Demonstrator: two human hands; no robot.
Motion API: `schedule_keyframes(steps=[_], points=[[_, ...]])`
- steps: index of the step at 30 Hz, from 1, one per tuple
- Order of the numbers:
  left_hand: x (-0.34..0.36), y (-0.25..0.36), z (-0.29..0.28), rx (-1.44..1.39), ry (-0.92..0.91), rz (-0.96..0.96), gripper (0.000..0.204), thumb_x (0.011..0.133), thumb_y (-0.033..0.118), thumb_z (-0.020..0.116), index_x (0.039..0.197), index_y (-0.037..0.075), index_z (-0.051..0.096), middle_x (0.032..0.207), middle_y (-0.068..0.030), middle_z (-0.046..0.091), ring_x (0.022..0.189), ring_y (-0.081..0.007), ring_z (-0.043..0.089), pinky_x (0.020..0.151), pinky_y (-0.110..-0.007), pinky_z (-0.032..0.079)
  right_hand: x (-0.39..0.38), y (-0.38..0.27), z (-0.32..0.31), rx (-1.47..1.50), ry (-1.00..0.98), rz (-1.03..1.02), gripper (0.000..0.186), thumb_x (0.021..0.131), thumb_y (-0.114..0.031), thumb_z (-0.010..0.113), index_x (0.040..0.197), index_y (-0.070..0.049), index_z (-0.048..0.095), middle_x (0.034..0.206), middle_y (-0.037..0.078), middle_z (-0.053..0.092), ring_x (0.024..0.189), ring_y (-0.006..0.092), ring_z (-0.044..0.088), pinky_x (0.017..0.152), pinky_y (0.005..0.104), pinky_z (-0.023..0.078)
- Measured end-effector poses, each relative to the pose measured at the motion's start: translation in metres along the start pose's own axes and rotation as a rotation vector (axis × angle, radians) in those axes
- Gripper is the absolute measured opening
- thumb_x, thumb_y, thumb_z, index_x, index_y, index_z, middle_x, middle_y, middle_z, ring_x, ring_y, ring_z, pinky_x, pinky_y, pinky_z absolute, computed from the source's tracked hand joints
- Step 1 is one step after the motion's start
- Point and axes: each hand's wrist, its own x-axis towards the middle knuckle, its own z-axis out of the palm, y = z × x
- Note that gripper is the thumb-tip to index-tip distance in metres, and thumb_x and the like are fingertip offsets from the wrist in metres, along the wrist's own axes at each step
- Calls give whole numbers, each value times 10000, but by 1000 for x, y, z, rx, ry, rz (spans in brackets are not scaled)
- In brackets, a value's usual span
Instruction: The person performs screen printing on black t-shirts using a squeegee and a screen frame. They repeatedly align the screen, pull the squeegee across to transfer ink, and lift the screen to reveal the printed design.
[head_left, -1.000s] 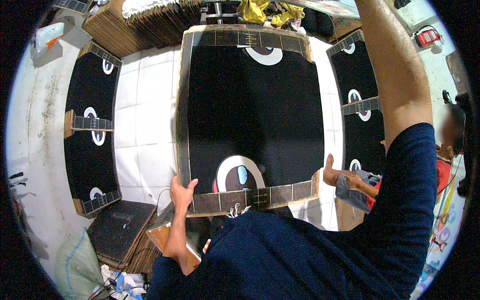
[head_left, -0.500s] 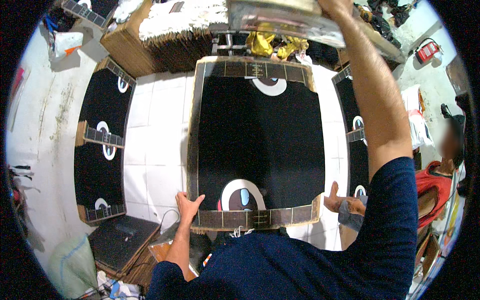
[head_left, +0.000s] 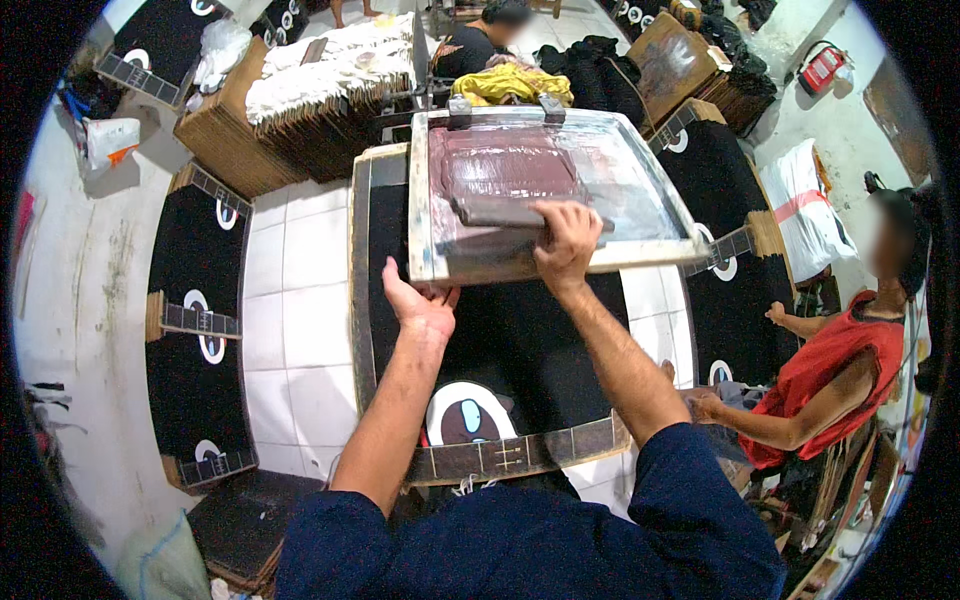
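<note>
A wood-framed printing screen [head_left: 480, 262], coated with maroon ink inside, is held slightly tilted over the far half of the central board with black fabric [head_left: 530, 340]. My right hand [head_left: 566, 235] grips a dark squeegee bar [head_left: 490, 212] at the screen's front edge. My left hand [head_left: 418, 308], palm up, cups that edge from below, left of the right hand, its fingers partly hidden. A white-ringed eye motif [head_left: 465, 420] shows on the fabric near me. Clamps [head_left: 550, 107] sit on the screen's far edge; whether they grip it is unclear.
Similar printed boards flank me [head_left: 195, 370] [head_left: 715, 310]. A person in red [head_left: 830, 360] sits at right; another [head_left: 465, 50] is beyond the screen. Stacked cardboard [head_left: 215, 140], yellow cloth [head_left: 510, 85], a white sack [head_left: 805, 210] and an extinguisher [head_left: 822, 68] surround the boards.
The screen has swung down from overhead to above the board. My right hand came down with it. My left hand left the board's near-left corner and moved up under the screen's front edge.
</note>
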Motion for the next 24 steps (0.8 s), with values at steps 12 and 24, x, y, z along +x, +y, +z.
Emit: schedule_keyframes(steps=[12, 24], points=[[87, -50, -132, 1825, -103, 1274, 1240, 708, 557, 896, 1583, -54, 265, 1571, -277, 410, 1476, -416, 379, 1221, -552, 274, 23, 82, 116, -172, -432, -52, 485, 684, -60, 791, 1135, -170, 651, 1035, 42, 652, 1064, 283, 599, 938, 470, 416], [94, -54, -132, 1893, -89, 1289, 1177, 697, 433, 906, 1571, -55, 286, 1594, -281, 377, 1506, -406, 346, 1237, -584, 253, 92, 118, 224, -315, -369, -134, 375, 792, -253, 826, 1107, -154, 650, 1051, 26, 675, 1056, 257, 633, 876, 476, 451]])
